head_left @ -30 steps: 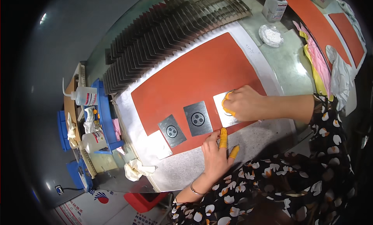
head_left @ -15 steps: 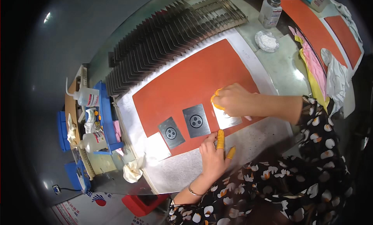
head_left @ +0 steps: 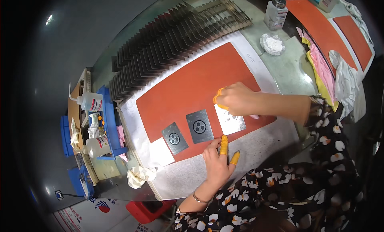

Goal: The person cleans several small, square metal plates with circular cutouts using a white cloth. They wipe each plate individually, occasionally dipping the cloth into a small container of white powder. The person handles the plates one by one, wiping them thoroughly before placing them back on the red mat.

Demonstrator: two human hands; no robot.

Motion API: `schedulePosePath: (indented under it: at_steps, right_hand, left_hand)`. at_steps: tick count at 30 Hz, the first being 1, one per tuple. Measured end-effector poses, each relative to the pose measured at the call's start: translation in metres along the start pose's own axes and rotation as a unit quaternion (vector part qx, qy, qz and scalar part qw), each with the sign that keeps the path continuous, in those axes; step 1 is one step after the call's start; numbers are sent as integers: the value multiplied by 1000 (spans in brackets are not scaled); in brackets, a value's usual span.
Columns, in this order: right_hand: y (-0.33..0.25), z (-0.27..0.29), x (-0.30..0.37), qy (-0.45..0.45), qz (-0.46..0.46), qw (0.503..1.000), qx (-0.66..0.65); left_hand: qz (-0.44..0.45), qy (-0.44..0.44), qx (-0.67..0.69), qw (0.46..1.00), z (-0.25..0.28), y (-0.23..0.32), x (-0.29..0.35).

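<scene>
A bright, shiny metal plate lies on an orange-red mat. My right hand, with yellow finger cots, is curled down onto its upper part, covering much of it. A small pinkish-white edge shows under that wrist; whatever the fingers grip is hidden. At the plate's near edge rests the yellow-capped index finger of my left hand, its thumb spread away and also capped. To the left lie two duller grey plates, a larger one and a smaller one, each with a dark ring around three round marks.
A rack of upright dark plates spans the far side. White paper lies under the mat. Squeeze bottles and blue bins stand left, near crumpled tissue. A pump bottle and dish of white material sit far right.
My right hand has shifted slightly over the bright plate, baring a little more of its right side. My left index finger stays at the near edge. The whole view has moved slightly.
</scene>
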State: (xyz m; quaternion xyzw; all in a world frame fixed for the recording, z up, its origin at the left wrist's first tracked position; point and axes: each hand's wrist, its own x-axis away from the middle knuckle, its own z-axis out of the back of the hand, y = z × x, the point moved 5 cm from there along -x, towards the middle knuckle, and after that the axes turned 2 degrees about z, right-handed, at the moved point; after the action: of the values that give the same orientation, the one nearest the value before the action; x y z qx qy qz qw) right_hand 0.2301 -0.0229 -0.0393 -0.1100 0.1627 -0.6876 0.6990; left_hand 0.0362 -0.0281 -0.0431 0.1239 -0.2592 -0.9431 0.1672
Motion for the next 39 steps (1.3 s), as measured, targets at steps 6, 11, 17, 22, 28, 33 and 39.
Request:
schedulePosePath:
  at_steps: [6, 11, 17, 22, 28, 33, 39]
  right_hand:
    - [31, 11, 37, 18, 1, 1000, -16]
    - [32, 35, 38, 78, -107, 984, -115]
    - [29, 16, 47, 86, -55, 992, -80]
    - [1, 6, 51, 82, -1, 997, 4]
    - [1, 1, 48, 67, -18, 997, 19]
    - [-13, 3, 59, 80, -8, 996, 25]
    - [-8, 3, 49, 105, -42, 993, 31]
  left_hand:
    - [1, 13, -9, 1000, 1, 0, 2]
    - [4, 13, -4, 1000, 2, 1, 1]
    - [-16, 29, -18, 999, 0, 4, -2]
    - [-11, 35, -16, 999, 0, 3, 0]
    - [-24, 36, -26, 999, 0, 4, -1]
    - [-15, 36, -20, 999, 0, 5, 1]
    - [-13, 45, -9, 999, 0, 1, 2]
